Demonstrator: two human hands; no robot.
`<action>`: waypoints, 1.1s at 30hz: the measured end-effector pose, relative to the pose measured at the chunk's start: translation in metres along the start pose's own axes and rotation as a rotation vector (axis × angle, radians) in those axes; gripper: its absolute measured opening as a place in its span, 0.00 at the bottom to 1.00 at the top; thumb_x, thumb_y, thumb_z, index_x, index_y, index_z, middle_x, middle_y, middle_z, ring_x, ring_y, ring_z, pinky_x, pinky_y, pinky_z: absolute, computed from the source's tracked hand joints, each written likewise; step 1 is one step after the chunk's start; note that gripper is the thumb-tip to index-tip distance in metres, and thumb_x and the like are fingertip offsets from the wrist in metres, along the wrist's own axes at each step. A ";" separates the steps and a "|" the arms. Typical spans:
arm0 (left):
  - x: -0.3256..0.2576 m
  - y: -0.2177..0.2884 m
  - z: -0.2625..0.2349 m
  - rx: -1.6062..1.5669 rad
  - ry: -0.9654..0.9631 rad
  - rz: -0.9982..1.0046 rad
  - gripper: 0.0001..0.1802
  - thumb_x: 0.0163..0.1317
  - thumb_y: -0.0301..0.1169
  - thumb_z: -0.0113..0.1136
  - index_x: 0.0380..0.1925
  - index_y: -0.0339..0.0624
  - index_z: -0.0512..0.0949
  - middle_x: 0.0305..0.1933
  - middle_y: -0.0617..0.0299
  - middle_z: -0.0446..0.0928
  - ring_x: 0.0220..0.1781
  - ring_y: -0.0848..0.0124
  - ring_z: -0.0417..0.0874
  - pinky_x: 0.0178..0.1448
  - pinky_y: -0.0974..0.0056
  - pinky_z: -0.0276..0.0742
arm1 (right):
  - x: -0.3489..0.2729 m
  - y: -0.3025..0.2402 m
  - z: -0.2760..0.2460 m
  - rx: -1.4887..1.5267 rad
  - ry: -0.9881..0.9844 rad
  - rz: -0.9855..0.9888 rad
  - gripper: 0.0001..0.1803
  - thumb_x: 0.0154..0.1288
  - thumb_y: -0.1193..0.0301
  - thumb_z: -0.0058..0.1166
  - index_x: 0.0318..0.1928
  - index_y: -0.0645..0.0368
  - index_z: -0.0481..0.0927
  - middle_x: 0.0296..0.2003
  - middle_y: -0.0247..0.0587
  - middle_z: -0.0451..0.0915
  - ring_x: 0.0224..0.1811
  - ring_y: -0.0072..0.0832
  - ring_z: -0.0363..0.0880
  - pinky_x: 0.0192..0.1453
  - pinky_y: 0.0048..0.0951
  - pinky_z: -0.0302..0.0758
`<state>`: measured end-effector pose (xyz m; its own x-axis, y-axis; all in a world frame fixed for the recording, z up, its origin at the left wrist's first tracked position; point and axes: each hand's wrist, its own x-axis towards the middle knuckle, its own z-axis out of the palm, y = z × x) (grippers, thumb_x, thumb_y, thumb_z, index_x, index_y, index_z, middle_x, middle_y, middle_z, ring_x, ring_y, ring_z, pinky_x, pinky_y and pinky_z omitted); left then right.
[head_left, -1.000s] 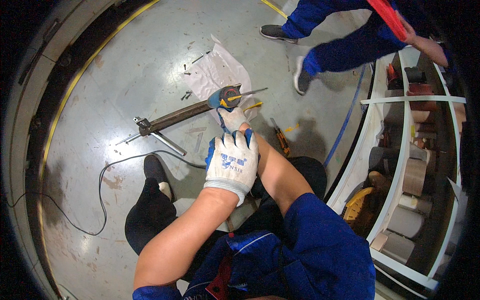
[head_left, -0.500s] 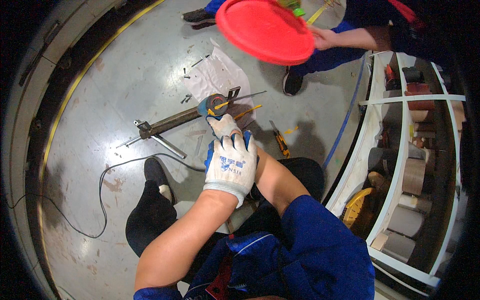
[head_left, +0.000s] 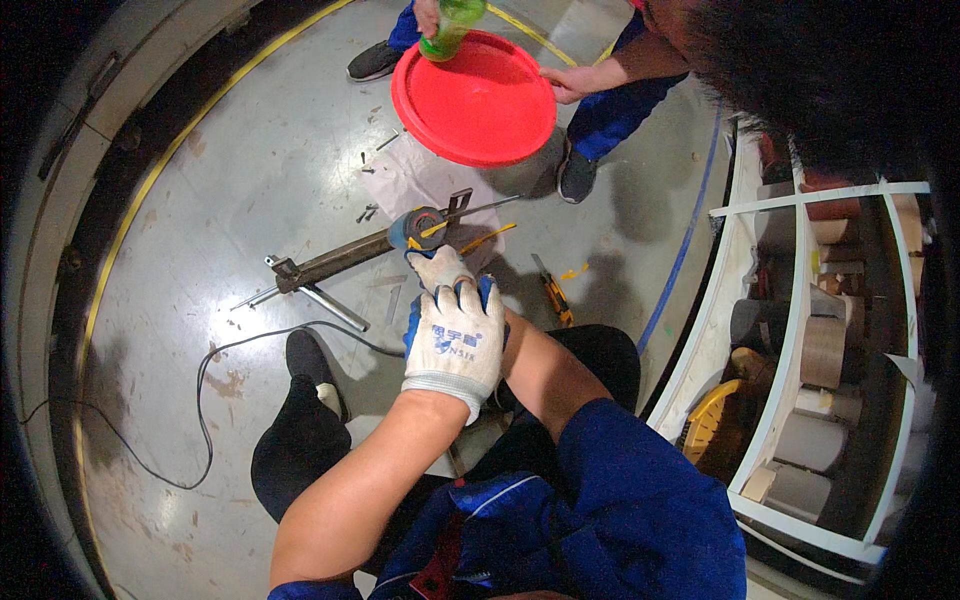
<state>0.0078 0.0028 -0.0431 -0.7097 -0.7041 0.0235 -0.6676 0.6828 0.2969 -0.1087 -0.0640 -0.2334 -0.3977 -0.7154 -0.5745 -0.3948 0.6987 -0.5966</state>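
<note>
My left hand [head_left: 455, 338], in a white glove with blue fingertips, lies over my right hand [head_left: 440, 268] and is closed around it. Only the white gloved fingertips of the right hand show past it; what they hold, if anything, is hidden. Just beyond them on the grey floor lies a long rusty metal bar [head_left: 330, 265] with a round blue head [head_left: 412, 228] and thin yellow strips beside it. Another person stands at the top, holding a round red lid [head_left: 475, 100] and a green cup [head_left: 450, 25].
A black cable [head_left: 200, 380] loops over the floor at the left. A yellow utility knife [head_left: 552, 295] lies right of my hands. Loose screws sit on a pale sheet [head_left: 420, 175]. White shelving [head_left: 800, 400] with rolls stands at the right. My black shoe [head_left: 305, 355] is below the bar.
The other person has stepped closer and brought the red lid down into view, now with a green cup above it. My clasped hands have stayed over the bar's blue head.
</note>
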 end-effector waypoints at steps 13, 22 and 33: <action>0.001 0.001 0.000 -0.008 0.002 0.002 0.29 0.62 0.41 0.61 0.61 0.37 0.75 0.52 0.46 0.80 0.51 0.52 0.82 0.56 0.48 0.75 | 0.018 0.019 0.009 -0.009 -0.037 0.039 0.30 0.61 0.46 0.64 0.47 0.61 0.87 0.46 0.63 0.86 0.54 0.59 0.83 0.56 0.48 0.79; -0.004 -0.008 0.002 0.047 -0.051 -0.019 0.27 0.64 0.36 0.55 0.63 0.38 0.75 0.54 0.45 0.80 0.53 0.51 0.82 0.57 0.48 0.76 | -0.023 -0.027 -0.003 0.096 -0.082 0.032 0.25 0.66 0.51 0.63 0.49 0.59 0.86 0.47 0.59 0.86 0.55 0.57 0.83 0.57 0.47 0.78; 0.000 0.002 0.005 0.002 -0.017 0.010 0.28 0.63 0.36 0.56 0.63 0.38 0.76 0.53 0.46 0.81 0.54 0.51 0.82 0.60 0.48 0.76 | 0.013 0.019 0.007 -0.102 0.082 0.066 0.25 0.65 0.47 0.64 0.48 0.54 0.88 0.48 0.51 0.88 0.52 0.52 0.85 0.57 0.45 0.80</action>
<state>0.0054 0.0047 -0.0471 -0.7201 -0.6938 0.0107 -0.6607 0.6903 0.2949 -0.1157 -0.0599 -0.2564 -0.4908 -0.6672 -0.5603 -0.4462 0.7448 -0.4961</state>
